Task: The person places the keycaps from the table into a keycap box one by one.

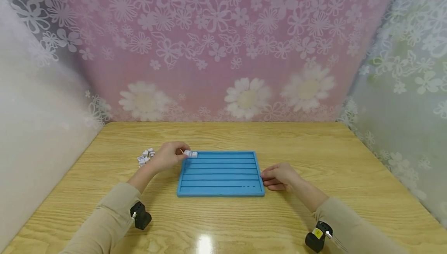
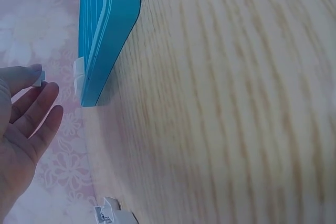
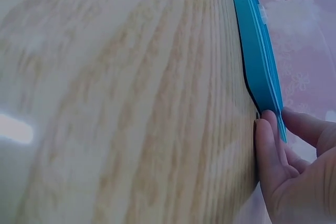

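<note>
A shallow blue tray [image 1: 219, 182] with long parallel ridges lies on the table. My left hand [image 1: 170, 155] is at its far left corner. Between thumb and fingertips it pinches a small white block [image 2: 39, 79], held off the tray in the left wrist view. Two white blocks [image 2: 79, 76] sit side by side on the tray, close to that hand. My right hand [image 1: 280, 176] holds the tray's right edge, thumb at the rim and fingers against the side, as the right wrist view [image 3: 299, 161] shows. Marks on the pinched block cannot be read.
Several loose white blocks [image 1: 143, 160] lie in a small heap left of the tray, beside the left wrist. The wooden table [image 1: 223, 223] meets a pink flowered cloth [image 1: 209, 52] at the back, with pale cloth on both sides.
</note>
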`<control>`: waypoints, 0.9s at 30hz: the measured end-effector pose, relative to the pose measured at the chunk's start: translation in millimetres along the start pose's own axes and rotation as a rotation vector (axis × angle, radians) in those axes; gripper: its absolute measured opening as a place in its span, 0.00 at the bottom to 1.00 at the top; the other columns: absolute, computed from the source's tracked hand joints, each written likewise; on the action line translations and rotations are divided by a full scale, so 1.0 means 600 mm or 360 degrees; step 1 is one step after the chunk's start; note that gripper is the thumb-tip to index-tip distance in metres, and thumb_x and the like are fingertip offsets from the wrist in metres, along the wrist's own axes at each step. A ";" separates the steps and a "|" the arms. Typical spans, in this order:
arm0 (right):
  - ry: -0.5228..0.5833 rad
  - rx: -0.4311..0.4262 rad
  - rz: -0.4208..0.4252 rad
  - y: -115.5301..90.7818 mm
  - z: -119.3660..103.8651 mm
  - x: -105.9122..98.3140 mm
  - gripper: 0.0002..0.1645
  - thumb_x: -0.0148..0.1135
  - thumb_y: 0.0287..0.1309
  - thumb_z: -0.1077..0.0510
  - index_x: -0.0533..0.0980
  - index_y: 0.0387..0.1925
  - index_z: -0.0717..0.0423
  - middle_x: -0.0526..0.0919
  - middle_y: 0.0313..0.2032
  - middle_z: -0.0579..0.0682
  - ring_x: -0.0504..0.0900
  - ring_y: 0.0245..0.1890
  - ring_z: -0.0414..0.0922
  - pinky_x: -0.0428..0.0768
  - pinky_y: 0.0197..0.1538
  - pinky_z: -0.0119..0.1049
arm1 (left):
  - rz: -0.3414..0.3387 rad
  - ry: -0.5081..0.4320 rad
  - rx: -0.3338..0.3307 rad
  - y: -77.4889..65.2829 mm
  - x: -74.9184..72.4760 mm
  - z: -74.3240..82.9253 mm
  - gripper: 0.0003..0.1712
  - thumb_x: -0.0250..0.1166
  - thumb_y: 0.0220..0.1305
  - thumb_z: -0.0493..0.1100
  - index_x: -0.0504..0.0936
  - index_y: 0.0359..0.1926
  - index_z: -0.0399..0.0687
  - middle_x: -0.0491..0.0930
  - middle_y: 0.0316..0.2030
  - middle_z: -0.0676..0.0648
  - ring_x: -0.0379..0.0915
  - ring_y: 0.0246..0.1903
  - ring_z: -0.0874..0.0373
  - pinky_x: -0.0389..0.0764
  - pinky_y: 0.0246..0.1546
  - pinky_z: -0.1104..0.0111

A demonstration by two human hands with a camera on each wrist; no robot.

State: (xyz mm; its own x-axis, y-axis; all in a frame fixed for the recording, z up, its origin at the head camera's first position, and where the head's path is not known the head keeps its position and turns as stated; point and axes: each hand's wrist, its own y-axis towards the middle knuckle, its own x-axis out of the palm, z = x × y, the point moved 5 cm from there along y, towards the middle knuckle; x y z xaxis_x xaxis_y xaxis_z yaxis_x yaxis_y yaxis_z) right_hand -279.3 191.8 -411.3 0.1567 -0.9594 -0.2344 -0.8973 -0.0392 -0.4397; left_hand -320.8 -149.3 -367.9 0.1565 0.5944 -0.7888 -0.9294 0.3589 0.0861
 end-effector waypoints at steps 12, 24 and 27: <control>0.0025 -0.0009 0.0016 0.003 0.006 -0.004 0.21 0.63 0.56 0.62 0.72 0.50 0.71 0.83 0.25 0.51 0.82 0.23 0.41 0.81 0.28 0.34 | 0.0007 0.0101 0.0040 0.007 0.007 0.005 0.15 0.62 0.62 0.41 0.79 0.49 0.42 0.78 0.38 0.48 0.72 0.36 0.55 0.75 0.34 0.62; -0.0056 -0.0012 0.0039 0.002 0.008 -0.001 0.20 0.65 0.54 0.62 0.75 0.47 0.69 0.82 0.24 0.50 0.81 0.22 0.41 0.80 0.27 0.33 | -0.0001 0.0254 0.0054 0.020 0.015 0.010 0.12 0.63 0.61 0.43 0.80 0.45 0.44 0.79 0.36 0.49 0.73 0.36 0.56 0.75 0.35 0.62; -0.0052 -0.0017 0.0028 0.002 0.008 -0.001 0.19 0.64 0.55 0.62 0.75 0.47 0.69 0.81 0.23 0.50 0.80 0.21 0.40 0.80 0.27 0.33 | -0.0010 0.0258 0.0057 0.021 0.014 0.012 0.12 0.63 0.62 0.43 0.80 0.45 0.45 0.78 0.35 0.49 0.73 0.35 0.56 0.75 0.35 0.62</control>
State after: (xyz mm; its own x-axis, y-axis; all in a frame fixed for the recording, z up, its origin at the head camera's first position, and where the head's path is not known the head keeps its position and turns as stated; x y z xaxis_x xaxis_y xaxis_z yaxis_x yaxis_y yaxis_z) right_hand -278.7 193.4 -415.9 0.1543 -0.9503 -0.2703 -0.9044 -0.0258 -0.4258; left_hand -329.0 -134.6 -369.1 0.1034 0.4694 -0.8769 -0.9156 0.3894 0.1005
